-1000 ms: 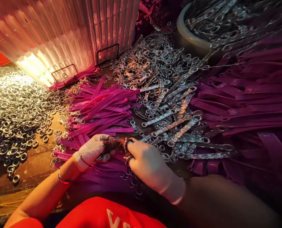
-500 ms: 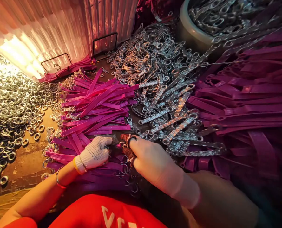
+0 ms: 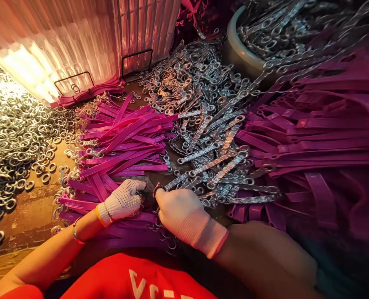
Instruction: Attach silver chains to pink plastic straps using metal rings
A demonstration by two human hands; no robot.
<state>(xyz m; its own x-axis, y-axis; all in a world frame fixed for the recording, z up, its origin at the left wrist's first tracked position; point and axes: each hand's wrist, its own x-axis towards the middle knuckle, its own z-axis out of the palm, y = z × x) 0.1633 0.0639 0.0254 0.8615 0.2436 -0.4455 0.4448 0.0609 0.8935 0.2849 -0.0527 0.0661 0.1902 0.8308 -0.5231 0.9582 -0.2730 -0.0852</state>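
Note:
My left hand point(image 3: 124, 201), in a pale glove with dark grip dots, is closed above a pile of magenta straps point(image 3: 125, 160) that have metal rings at their ends. My right hand point(image 3: 181, 209), in a pale knit glove with dark fingertips, is closed just to its right. A narrow dark gap separates the two hands. Whatever each hand holds is hidden by the fingers and too dark to name. Twisted metal links with ringed ends point(image 3: 224, 168) lie beyond my right hand.
Loose metal rings point(image 3: 13, 158) cover the left side. A ribbed translucent panel point(image 3: 78, 45) with black wire handles stands behind. At the back right is a round tub point(image 3: 238, 41) full of metal links. More magenta straps point(image 3: 321, 124) are heaped on the right.
My right hand has moved left, closer to my left hand, and turned so its brown fingertips are mostly hidden. My left hand has barely shifted. The view has swung slightly right.

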